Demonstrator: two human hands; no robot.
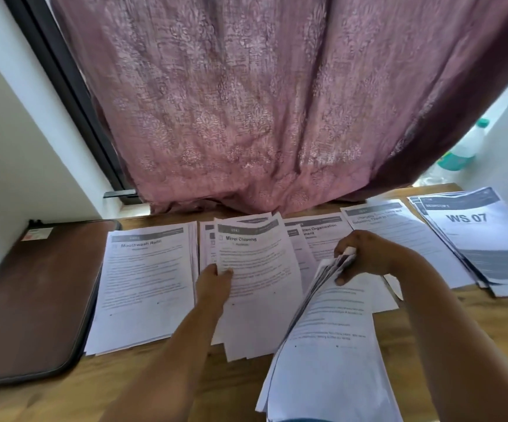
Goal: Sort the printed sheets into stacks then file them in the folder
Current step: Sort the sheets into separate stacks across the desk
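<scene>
My left hand point(213, 283) pinches the "Mirror Cleaning" sheet point(255, 269) at its left edge, thumb on top, over the second stack on the desk point(447, 327). My right hand point(365, 257) grips the top of a thick unsorted bundle point(329, 360). The "Mouthwash Refill" stack point(147, 284) lies left, the "WS 07" stack point(484, 239) far right. The brown case point(30, 303) at far left is probably the folder, closed.

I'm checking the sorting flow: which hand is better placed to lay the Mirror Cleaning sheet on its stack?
Left. The left hand already pinches the Mirror Cleaning sheet over the middle stack; the right hand grips the unsorted bundle.
</scene>
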